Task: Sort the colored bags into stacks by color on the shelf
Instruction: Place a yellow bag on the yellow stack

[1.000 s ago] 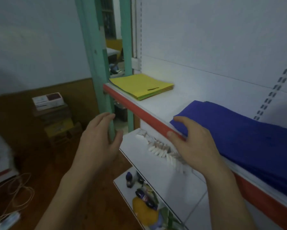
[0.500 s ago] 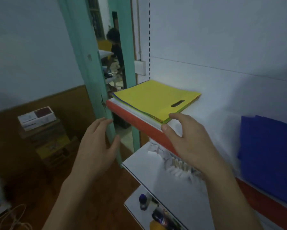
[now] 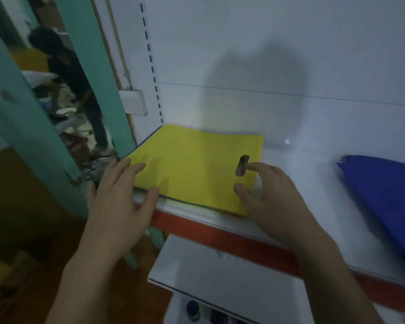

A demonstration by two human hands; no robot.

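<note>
**Where a teal door frame (image 3: 21, 127) stands beside the glossy white shelf (image 3: 313, 206), yellow bags (image 3: 192, 169) lie flat**

The left hand (image 3: 117, 202) has its grip released, straight fingers touching the matte stack's left edge. The right hand (image 3: 274, 199), grip also released, rests spread fingers beside the oval handle slot (image 3: 242, 165). Blue bags (image 3: 388, 195) lie well apart, rightward.

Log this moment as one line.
left hand: touches yellow stack left edge | right hand: touches its right edge | blue stack: apart, right on shelf
</note>
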